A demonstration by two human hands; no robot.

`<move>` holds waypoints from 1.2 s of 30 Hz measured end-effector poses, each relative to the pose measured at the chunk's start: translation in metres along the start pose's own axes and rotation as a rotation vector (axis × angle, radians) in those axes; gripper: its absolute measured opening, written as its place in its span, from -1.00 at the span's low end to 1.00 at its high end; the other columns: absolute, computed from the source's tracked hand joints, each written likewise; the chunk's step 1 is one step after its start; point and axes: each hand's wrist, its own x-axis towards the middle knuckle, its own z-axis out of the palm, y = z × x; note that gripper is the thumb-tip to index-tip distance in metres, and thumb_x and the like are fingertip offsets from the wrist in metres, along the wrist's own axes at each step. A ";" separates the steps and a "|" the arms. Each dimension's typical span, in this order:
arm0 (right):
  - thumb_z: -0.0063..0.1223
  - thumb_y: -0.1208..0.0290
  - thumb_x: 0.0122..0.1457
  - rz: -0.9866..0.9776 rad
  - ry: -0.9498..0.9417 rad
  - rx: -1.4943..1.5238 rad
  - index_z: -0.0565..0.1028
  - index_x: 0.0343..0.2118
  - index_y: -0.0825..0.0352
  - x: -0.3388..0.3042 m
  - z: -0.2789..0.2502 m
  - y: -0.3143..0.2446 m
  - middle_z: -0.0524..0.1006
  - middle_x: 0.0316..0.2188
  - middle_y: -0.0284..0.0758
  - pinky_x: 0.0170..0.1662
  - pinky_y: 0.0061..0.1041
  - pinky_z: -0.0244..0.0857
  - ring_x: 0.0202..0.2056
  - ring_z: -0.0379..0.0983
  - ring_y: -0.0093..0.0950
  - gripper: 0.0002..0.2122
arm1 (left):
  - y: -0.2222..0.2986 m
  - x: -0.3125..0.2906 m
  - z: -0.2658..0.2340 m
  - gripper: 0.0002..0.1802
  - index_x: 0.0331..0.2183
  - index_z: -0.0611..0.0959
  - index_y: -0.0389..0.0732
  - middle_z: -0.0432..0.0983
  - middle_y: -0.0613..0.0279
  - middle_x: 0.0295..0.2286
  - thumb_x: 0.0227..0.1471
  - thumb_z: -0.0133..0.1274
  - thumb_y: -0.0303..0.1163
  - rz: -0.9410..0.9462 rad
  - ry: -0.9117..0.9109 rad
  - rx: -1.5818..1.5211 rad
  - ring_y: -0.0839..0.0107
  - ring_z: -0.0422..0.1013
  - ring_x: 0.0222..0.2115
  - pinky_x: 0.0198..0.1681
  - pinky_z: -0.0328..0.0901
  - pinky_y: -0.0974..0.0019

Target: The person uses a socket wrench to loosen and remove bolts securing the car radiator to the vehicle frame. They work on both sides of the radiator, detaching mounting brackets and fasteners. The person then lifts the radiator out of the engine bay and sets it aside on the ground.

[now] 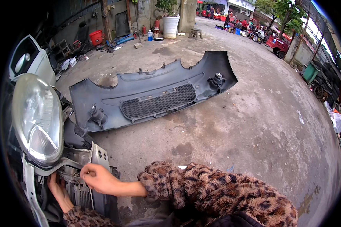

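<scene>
Headlight point(39, 117) above-left of curled right grip point(97, 180), hold unclear; left grip point(59, 190) below headlight, closure hidden.

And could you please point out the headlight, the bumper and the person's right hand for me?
Headlight point(38, 115): head view, middle of its clear lens.
Bumper point(152, 84): head view, middle of its dark shell.
Right hand point(99, 180): head view, back of the hand.

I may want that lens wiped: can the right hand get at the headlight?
Probably yes: the right hand is in the open, below and to the right of the headlight, and nothing visible blocks the lens.
</scene>
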 end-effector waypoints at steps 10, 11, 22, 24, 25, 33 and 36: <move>0.01 0.48 0.04 -0.021 -0.100 -0.213 0.34 -0.30 0.34 0.001 -0.009 -0.016 0.41 -0.53 -0.13 -0.59 -0.17 0.23 -0.60 0.39 -0.11 -0.83 | 0.001 -0.001 0.001 -0.54 -0.02 0.51 -0.13 0.42 0.27 -0.04 0.01 0.10 -0.22 0.029 -0.052 0.014 0.38 0.26 0.02 0.02 0.06 0.09; 0.01 0.49 0.04 0.013 -0.093 -0.184 0.34 -0.30 0.34 0.002 -0.008 -0.014 0.40 -0.54 -0.13 -0.58 -0.18 0.23 -0.60 0.39 -0.10 -0.83 | 0.001 -0.002 0.004 -0.53 -0.02 0.51 -0.13 0.43 0.27 -0.05 0.01 0.10 -0.22 0.038 -0.041 0.027 0.38 0.27 0.01 0.02 0.06 0.10; -0.04 0.53 0.04 0.027 -0.135 -0.226 0.34 -0.29 0.37 0.002 -0.004 -0.018 0.43 -0.63 -0.14 -0.53 -0.27 0.26 -0.59 0.37 -0.16 -0.84 | -0.001 0.007 -0.015 -0.55 -0.04 0.52 -0.13 0.44 0.29 -0.07 0.01 0.11 -0.22 0.030 -0.022 0.001 0.39 0.30 -0.02 0.03 0.08 0.13; -0.06 0.49 0.09 0.138 0.083 0.128 0.34 -0.29 0.38 0.005 0.003 -0.009 0.43 -0.65 -0.18 -0.62 -0.37 0.21 -0.68 0.34 -0.30 -0.86 | -0.001 0.005 -0.001 -0.54 -0.03 0.51 -0.14 0.44 0.29 -0.06 0.01 0.11 -0.23 0.021 -0.015 0.013 0.40 0.30 -0.03 0.02 0.09 0.14; -0.08 0.47 0.11 0.362 0.099 0.374 0.35 -0.28 0.37 0.001 0.002 -0.005 0.42 -0.66 -0.22 -0.66 -0.43 0.15 -0.71 0.29 -0.39 -0.86 | -0.002 0.002 0.006 -0.53 -0.02 0.51 -0.14 0.43 0.29 -0.06 0.01 0.11 -0.22 0.025 -0.017 0.023 0.40 0.30 -0.03 0.01 0.09 0.14; -0.05 0.39 0.13 0.720 0.171 0.798 0.34 -0.31 0.37 0.002 0.006 -0.005 0.38 -0.62 -0.33 -0.68 -0.54 0.11 -0.69 0.28 -0.57 -0.84 | 0.005 -0.014 0.020 -0.49 -0.01 0.48 -0.15 0.43 0.31 -0.08 0.00 0.15 -0.22 0.078 -0.003 0.075 0.42 0.30 -0.06 -0.02 0.12 0.18; 0.01 0.42 0.06 0.164 -0.132 -0.063 0.35 -0.34 0.40 0.001 -0.003 -0.018 0.39 -0.58 -0.24 -0.58 -0.38 0.24 -0.61 0.39 -0.36 -0.82 | 0.003 -0.008 0.005 -0.51 -0.02 0.49 -0.14 0.43 0.30 -0.10 0.00 0.15 -0.22 0.069 -0.003 0.091 0.43 0.30 -0.08 -0.03 0.12 0.19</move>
